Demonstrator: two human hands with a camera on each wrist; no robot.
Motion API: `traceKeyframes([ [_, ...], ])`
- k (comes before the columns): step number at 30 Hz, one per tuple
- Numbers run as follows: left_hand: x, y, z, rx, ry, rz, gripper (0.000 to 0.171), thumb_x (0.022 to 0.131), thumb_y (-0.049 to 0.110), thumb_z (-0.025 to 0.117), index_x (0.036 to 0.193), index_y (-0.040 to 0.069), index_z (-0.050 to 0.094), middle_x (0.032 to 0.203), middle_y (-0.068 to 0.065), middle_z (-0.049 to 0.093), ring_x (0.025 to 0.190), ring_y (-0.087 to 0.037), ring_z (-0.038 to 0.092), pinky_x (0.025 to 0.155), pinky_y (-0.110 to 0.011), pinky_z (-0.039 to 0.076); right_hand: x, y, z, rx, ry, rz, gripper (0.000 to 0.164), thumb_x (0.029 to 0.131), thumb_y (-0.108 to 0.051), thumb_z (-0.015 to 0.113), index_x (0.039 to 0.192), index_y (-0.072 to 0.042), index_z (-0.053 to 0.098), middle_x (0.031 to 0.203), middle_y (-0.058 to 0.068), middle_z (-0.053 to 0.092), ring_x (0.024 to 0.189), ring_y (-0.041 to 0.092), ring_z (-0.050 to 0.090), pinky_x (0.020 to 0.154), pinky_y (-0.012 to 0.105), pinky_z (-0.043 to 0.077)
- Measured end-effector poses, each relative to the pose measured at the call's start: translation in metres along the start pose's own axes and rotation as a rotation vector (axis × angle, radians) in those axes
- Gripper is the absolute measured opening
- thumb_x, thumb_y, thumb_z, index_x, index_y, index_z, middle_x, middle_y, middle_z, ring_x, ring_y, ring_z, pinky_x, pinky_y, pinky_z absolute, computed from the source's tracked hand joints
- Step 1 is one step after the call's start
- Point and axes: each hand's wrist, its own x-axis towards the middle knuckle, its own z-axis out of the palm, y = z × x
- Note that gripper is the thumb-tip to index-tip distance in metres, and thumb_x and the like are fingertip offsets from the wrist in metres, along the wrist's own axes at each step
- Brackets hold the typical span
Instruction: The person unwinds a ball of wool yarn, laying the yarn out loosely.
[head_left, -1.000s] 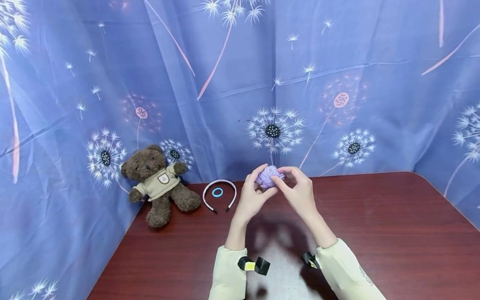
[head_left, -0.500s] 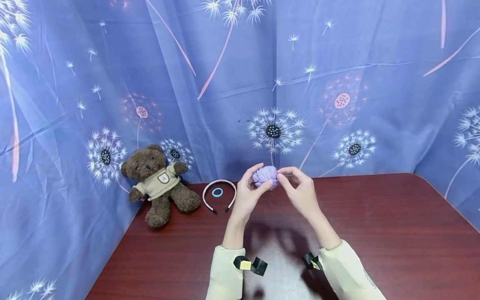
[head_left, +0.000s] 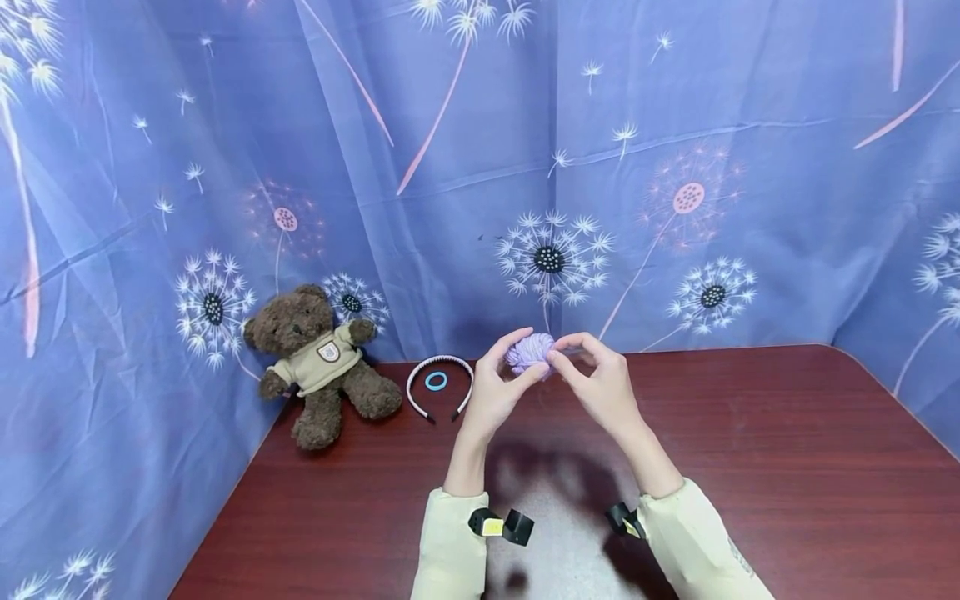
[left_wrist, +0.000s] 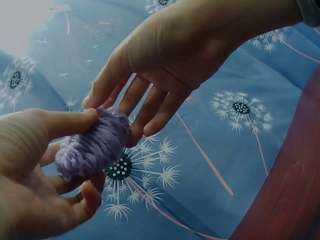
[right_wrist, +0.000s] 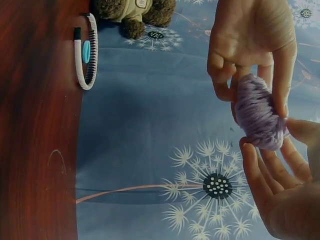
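A small ball of purple yarn (head_left: 529,353) is held up over the far part of the table, between two hands. My left hand (head_left: 495,392) grips its left side, thumb in front and fingers behind. At its right end are the thumb and forefinger of my right hand (head_left: 600,387), pinching there. In the left wrist view the yarn ball (left_wrist: 95,145) looks oblong, with thick wound strands. The right wrist view shows the yarn ball (right_wrist: 260,112) spanning the gap between the left hand (right_wrist: 255,40) above and the right hand (right_wrist: 290,190) below.
A brown teddy bear (head_left: 318,367) in a beige top leans against the blue dandelion curtain (head_left: 450,250) at the left. Beside it on the reddish-brown table (head_left: 750,467) lie a white headband (head_left: 411,392) and, inside its curve, a blue ring (head_left: 436,381).
The yarn ball has shifted slightly left and turned in the hands. My right thumb and forefinger have moved from its front to its right end. The bear, headband and ring stay in place.
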Motion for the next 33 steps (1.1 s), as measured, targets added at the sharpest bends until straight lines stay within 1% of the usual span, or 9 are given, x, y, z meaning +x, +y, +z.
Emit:
traceKeyframes([
  [3,0.0,0.0,-0.001,0.082,0.013,0.0,0.05,0.085,0.005,0.073,0.133,0.006,0.059,0.117,-0.021,0.066,0.08,-0.002,0.06,0.068,-0.014,0.051,0.0,0.002,0.001,-0.03,0.007,-0.013,0.009,0.09,-0.004,0.067,0.096,0.002,0.067,0.087,0.019,0.071,0.069,-0.011,0.059,0.062,0.008,0.05],
  [7,-0.001,0.003,0.002,0.16,0.037,-0.036,0.049,0.084,0.01,0.075,0.131,0.012,0.062,0.112,-0.02,0.065,0.069,-0.008,0.056,0.057,-0.014,0.044,0.0,0.002,0.0,-0.055,0.031,-0.02,0.007,0.09,-0.004,0.066,0.095,0.002,0.067,0.087,0.019,0.072,0.075,-0.013,0.059,0.066,0.005,0.049],
  [10,-0.002,0.006,0.005,0.23,0.051,-0.047,0.049,0.084,0.014,0.076,0.131,0.015,0.063,0.111,-0.021,0.064,0.067,-0.012,0.056,0.056,-0.013,0.043,0.0,0.001,-0.001,-0.061,0.038,-0.014,0.008,0.09,-0.003,0.065,0.095,0.003,0.067,0.087,0.02,0.072,0.075,-0.013,0.06,0.066,0.005,0.05],
  [13,-0.003,0.007,0.006,0.244,0.041,-0.035,0.051,0.084,0.014,0.076,0.133,0.015,0.061,0.116,-0.02,0.064,0.069,-0.01,0.058,0.059,-0.013,0.045,0.0,0.001,-0.002,-0.057,0.032,-0.001,0.009,0.091,-0.003,0.064,0.096,0.004,0.067,0.088,0.02,0.072,0.076,-0.012,0.06,0.068,0.005,0.051],
  [18,-0.003,0.008,0.005,0.119,-0.021,-0.029,0.049,0.084,0.003,0.073,0.131,0.007,0.059,0.107,-0.022,0.059,0.062,-0.006,0.053,0.054,-0.015,0.045,0.002,-0.004,-0.007,0.013,0.013,0.038,0.011,0.093,-0.005,0.062,0.097,0.005,0.066,0.091,0.022,0.071,0.079,-0.008,0.061,0.071,0.007,0.052],
  [22,-0.004,0.011,0.005,-0.051,-0.074,-0.084,0.051,0.083,-0.004,0.069,0.131,0.002,0.054,0.099,-0.009,0.059,0.066,-0.005,0.058,0.06,-0.018,0.051,0.005,-0.008,-0.012,0.095,0.019,0.044,0.013,0.094,-0.005,0.061,0.097,0.007,0.065,0.094,0.026,0.07,0.081,-0.007,0.063,0.072,0.009,0.052],
  [25,-0.004,0.013,0.008,-0.152,-0.087,-0.112,0.051,0.085,-0.005,0.067,0.133,0.0,0.05,0.097,-0.001,0.058,0.073,-0.005,0.062,0.065,-0.02,0.056,0.005,-0.011,-0.016,0.126,0.022,0.038,0.012,0.094,-0.003,0.061,0.096,0.008,0.065,0.091,0.013,0.073,0.082,-0.005,0.065,0.073,0.01,0.053],
  [29,-0.004,0.015,0.012,-0.228,-0.073,-0.121,0.047,0.087,-0.006,0.063,0.132,-0.006,0.049,0.1,-0.001,0.058,0.079,-0.006,0.064,0.071,-0.022,0.06,0.004,-0.017,-0.019,0.151,0.003,0.025,0.01,0.093,0.001,0.06,0.097,0.01,0.064,0.085,-0.014,0.069,0.079,-0.003,0.066,0.072,0.011,0.054],
  [33,-0.005,0.016,0.012,-0.203,-0.077,-0.112,0.044,0.087,-0.005,0.064,0.13,-0.007,0.051,0.105,-0.005,0.06,0.085,-0.007,0.063,0.075,-0.019,0.058,0.004,-0.022,-0.022,0.196,-0.017,0.012,0.011,0.093,0.003,0.059,0.097,0.012,0.061,0.084,-0.018,0.069,0.077,-0.003,0.067,0.072,0.014,0.057],
])
